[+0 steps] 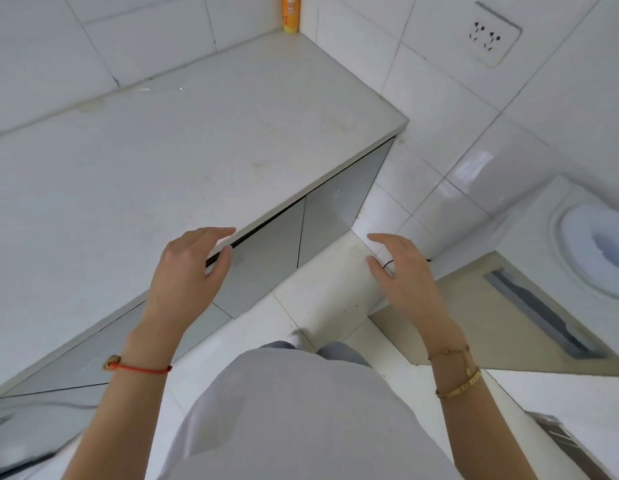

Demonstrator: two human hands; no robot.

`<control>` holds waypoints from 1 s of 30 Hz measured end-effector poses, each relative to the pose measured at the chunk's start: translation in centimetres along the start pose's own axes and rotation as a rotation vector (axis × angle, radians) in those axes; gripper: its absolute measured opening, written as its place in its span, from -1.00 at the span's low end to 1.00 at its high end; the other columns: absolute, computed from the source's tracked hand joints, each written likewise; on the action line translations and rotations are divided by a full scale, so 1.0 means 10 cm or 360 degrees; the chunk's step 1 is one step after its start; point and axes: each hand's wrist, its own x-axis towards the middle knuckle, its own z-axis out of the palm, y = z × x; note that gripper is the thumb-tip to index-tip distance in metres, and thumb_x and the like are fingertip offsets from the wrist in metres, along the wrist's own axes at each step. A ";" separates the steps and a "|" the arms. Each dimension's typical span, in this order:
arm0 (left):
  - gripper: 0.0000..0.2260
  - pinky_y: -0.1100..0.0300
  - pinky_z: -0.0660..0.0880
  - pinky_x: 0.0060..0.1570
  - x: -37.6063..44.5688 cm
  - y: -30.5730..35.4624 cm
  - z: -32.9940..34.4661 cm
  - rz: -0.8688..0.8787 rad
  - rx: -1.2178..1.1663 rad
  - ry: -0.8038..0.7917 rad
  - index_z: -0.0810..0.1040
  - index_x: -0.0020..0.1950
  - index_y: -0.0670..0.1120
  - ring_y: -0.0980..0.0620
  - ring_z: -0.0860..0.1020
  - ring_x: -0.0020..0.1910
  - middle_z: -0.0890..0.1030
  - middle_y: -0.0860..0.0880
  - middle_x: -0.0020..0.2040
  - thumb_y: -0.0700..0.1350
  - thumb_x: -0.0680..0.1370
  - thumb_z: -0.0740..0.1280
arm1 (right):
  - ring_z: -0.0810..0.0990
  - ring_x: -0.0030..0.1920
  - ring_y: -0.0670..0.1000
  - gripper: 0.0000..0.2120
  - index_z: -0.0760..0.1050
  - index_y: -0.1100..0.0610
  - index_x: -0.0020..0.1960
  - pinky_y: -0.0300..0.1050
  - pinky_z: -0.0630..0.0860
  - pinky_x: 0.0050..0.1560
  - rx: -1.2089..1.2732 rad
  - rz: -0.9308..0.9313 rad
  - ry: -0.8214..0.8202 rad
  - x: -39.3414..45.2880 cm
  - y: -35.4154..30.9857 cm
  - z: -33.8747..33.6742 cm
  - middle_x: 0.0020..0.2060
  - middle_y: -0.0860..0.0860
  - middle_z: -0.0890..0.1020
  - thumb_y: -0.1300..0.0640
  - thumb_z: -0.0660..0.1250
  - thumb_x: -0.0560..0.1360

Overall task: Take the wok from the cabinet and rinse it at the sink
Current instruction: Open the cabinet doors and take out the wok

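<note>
Hook fingertips of the bare left hand (187,265), spread and grasping nothing yet, under the top lip of the glossy grey flat-fronted cabinet door (266,251) beneath the pale stone countertop (162,161); pull straight outward, evenly. Keep the bare right hand (401,271), likewise loose and empty, to the right, ready to steady. Wok unseen, probably behind the shut doors; look impossible to tell. No sink visible.

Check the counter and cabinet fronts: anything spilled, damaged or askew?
Nothing spilled or broken. Only faint stains mark the countertop. The cabinet door at the left hand shows a dark gap along its top edge.
</note>
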 end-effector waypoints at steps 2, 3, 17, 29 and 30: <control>-0.77 0.24 0.38 0.12 0.08 0.02 -0.02 -0.0081 0.0022 0.0057 0.62 0.22 -0.14 -0.09 0.62 0.12 0.67 -0.06 0.14 -0.25 0.57 0.34 | 0.44 0.33 0.00 -0.66 0.47 0.11 0.36 -0.13 0.36 0.32 -0.0012 -0.0066 -0.0069 0.27 0.00 0.00 0.28 0.02 0.54 0.14 0.30 0.59; -0.77 0.25 0.37 0.12 0.11 0.02 -0.02 -0.0126 0.0038 0.0080 0.62 0.22 -0.14 -0.09 0.61 0.12 0.67 -0.06 0.14 -0.25 0.57 0.34 | 0.44 0.34 0.00 -0.66 0.46 0.09 0.36 -0.17 0.33 0.31 -0.0030 -0.0105 -0.0113 0.40 0.00 0.01 0.29 0.02 0.54 0.13 0.29 0.60; -0.75 -0.09 0.53 0.13 -0.32 0.68 0.34 -0.0905 0.0137 0.0527 0.60 0.24 -0.12 -0.14 0.63 0.05 0.66 -0.07 0.14 -0.23 0.58 0.33 | 0.42 0.35 -0.02 -0.65 0.45 0.08 0.39 -0.24 0.28 0.29 -0.0088 -0.0774 -0.0651 1.52 0.06 -0.16 0.28 -0.02 0.52 0.13 0.28 0.61; -0.75 -0.04 0.48 0.21 -1.00 1.44 0.68 -0.1453 0.0218 0.0764 0.59 0.27 -0.08 -0.11 0.60 0.12 0.65 -0.04 0.17 -0.18 0.59 0.31 | 0.41 0.36 0.00 -0.66 0.46 0.11 0.38 -0.12 0.31 0.39 -0.0159 -0.1277 -0.1098 1.45 -0.03 0.03 0.31 0.00 0.52 0.10 0.27 0.61; -0.75 -0.05 0.49 0.21 -1.05 1.47 0.69 -0.1467 0.0220 0.0782 0.59 0.27 -0.08 -0.11 0.61 0.11 0.65 -0.04 0.17 -0.18 0.59 0.31 | 0.41 0.36 0.00 -0.66 0.46 0.12 0.38 -0.10 0.32 0.39 -0.0153 -0.1299 -0.1108 1.40 -0.04 0.05 0.30 0.00 0.52 0.11 0.27 0.61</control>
